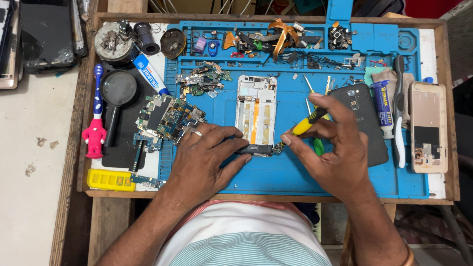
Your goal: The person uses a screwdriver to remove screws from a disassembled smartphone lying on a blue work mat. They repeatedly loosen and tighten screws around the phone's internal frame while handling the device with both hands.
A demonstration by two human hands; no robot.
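An opened phone frame (pixel 255 114) lies mid-way on the blue repair mat (pixel 295 172). Its lower end is pinched by the left hand (pixel 204 157). A yellow-handled screwdriver (pixel 304 125) is gripped by the right hand (pixel 335 148), beside a black back cover (pixel 367 133).

A pink toothbrush (pixel 95 123) lies beside a magnifier (pixel 117 93) (left of the blue mat (pixel 295 172)).
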